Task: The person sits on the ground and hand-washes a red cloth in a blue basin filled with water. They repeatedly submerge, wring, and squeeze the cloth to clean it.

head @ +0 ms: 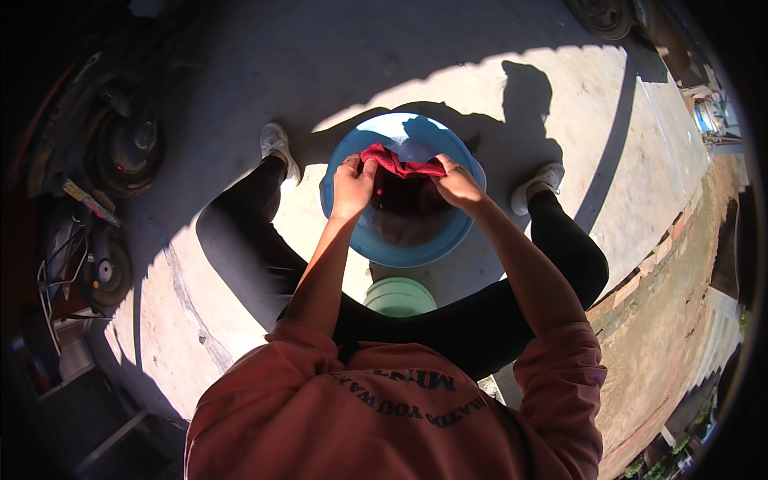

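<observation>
A red cloth (401, 166) is stretched between my two hands above a round blue basin (396, 255). My left hand (354, 185) grips its left end, with the thumb on top. Its right end is pinched in my right hand (457, 183). Inside the basin lies a dark reddish mass, partly in shadow; whether it is more fabric or tinted water I cannot tell. A light green plastic bucket (400, 297) stands between the basin and my body, its lower side hidden by my legs.
My white shoes (279, 150) rest on the concrete floor (222, 288) on both sides of the basin. Wheeled vehicles (126, 150) stand at the far left, another wheel (603, 18) at the top right. A row of bricks (666, 246) edges the concrete at right.
</observation>
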`<state>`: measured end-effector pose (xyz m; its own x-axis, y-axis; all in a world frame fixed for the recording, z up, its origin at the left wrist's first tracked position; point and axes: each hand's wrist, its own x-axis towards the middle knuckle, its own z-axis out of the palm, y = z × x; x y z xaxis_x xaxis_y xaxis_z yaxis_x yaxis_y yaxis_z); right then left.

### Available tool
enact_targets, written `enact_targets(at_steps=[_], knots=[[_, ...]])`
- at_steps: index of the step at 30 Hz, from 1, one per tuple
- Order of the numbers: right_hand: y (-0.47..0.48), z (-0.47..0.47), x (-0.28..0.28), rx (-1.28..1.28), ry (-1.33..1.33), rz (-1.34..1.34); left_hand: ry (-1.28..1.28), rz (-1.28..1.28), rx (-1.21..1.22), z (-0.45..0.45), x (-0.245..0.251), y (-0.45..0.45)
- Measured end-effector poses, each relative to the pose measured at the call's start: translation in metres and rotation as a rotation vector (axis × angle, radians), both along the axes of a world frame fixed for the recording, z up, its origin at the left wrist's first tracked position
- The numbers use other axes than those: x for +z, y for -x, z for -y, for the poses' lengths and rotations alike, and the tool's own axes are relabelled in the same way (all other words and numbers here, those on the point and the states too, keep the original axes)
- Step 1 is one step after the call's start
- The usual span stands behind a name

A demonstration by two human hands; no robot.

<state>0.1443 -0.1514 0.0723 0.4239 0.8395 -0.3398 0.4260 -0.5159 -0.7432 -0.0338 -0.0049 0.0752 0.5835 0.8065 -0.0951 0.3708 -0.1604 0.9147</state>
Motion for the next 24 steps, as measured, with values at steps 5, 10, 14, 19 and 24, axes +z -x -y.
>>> enact_targets(at_steps=[5, 10, 14, 19, 24], knots=[[0.022, -0.009, -0.116, -0.026, 0.33, 0.123, -0.167, -0.469, -0.108, 0.01, -0.087, -0.002], [0.072, -0.015, -0.133, -0.03, 0.481, 0.163, -0.269, -0.827, -0.506, 0.036, -0.133, 0.009], [0.098, 0.006, -0.134, 0.078, 0.554, 0.321, -0.314, -0.825, -0.585, 0.032, -0.145, 0.023], [0.082, -0.001, -0.164, 0.16, 0.497, 0.362, -0.352, -0.927, -0.603, 0.025, -0.162, 0.012], [0.059, -0.007, -0.19, 0.223, 0.556, 0.406, -0.28, -0.968, -0.672, 0.007, -0.173, -0.01]])
